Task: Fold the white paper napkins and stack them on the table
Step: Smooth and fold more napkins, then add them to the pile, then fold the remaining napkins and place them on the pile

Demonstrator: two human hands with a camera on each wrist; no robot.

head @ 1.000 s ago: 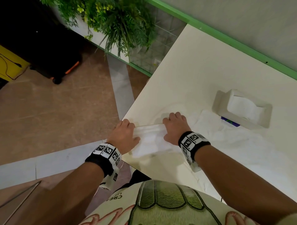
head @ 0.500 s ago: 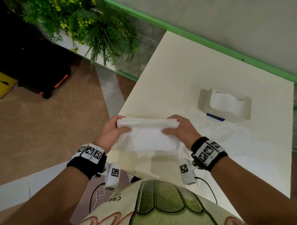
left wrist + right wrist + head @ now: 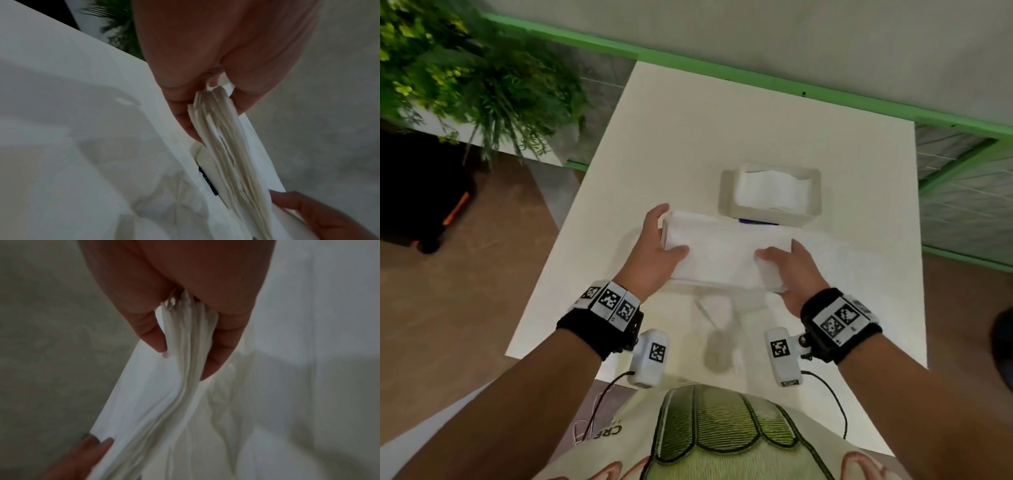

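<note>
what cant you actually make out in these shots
- Number of sheets in the napkin stack: wrist views blur the layered edges.
- Dark blue item by the napkin holder: mostly hidden under the holder, head view.
- Left hand and right hand fingers: hidden beneath the stack, head view.

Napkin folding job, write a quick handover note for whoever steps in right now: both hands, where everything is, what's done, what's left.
Left hand: grip on the left end of the folded napkin bundle, thumb on top, fingers round the edge.
Right hand: grip on the bundle's right end, pinching the layers.
The bundle is several folded layers, held between both hands in front of the napkin holder; whether it touches the table is unclear.
The holder sits mid-table with white napkins inside; loose white paper is spread on the table to the right.
Done: this bundle is folded.
Left: set it down as the stack, then fold the remaining napkins.
</note>
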